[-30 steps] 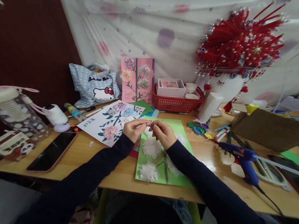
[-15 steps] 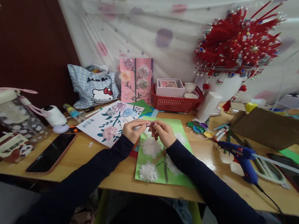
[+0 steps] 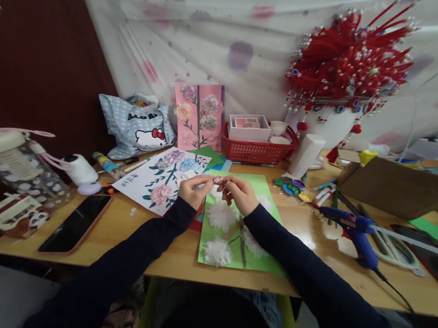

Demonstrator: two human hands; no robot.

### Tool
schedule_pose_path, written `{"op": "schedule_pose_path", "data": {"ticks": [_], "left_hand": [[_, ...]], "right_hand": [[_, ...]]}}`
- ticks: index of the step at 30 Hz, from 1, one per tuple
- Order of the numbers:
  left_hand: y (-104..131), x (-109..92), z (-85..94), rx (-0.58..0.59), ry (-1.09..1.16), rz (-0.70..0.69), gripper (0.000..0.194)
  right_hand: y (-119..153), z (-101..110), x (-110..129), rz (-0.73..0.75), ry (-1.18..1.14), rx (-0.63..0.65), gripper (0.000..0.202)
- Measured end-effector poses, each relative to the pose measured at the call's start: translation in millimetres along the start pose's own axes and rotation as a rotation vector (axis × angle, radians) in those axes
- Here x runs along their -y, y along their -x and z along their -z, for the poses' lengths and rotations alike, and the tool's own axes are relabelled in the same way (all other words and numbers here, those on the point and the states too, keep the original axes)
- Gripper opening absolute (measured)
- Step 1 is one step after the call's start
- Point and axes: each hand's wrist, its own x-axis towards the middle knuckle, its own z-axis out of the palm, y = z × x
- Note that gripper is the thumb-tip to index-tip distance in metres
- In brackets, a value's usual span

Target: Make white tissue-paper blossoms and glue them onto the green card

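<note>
My left hand [image 3: 196, 189] and my right hand [image 3: 239, 193] meet fingertip to fingertip above the upper part of a green sheet [image 3: 221, 175]. Each is closed in a pinch, and a tiny whitish bit shows between them, too small to name. Several white ruffled paper flowers lie on the sheet, one at its lower left corner [image 3: 218, 252] and another above that [image 3: 222, 216]. A dark stem-like strip [image 3: 243, 250] lies beside them. Left of my hands rests a white sheet with coloured flowers [image 3: 139, 177].
A blue glue gun [image 3: 356, 232] with a cord lies at the right. The phone [image 3: 75, 224] and a large bottle [image 3: 15, 165] are at the left. Behind stand a red basket [image 3: 253, 151], a pink flower picture [image 3: 194, 106] and a cardboard piece [image 3: 398, 189].
My fingertips have shifted very slightly, and the pinched tips sit a little differently. Both arms and the things on the table look the same.
</note>
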Motion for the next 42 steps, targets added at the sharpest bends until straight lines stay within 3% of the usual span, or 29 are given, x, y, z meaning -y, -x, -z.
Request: {"op": "schedule_pose_path", "data": {"ticks": [18,42], "left_hand": [[2.8,-3.1,1.0,0.023,-0.203,-0.245,0.015],[2.5,-4.0,0.5,0.017,-0.173,-0.203,0.013]], "right_hand": [[-1.4,1.1,0.7,-0.049,-0.092,-0.016,0.021],[-0.7,1.3,2.2,-0.032,-0.093,-0.005,0.018]]}}
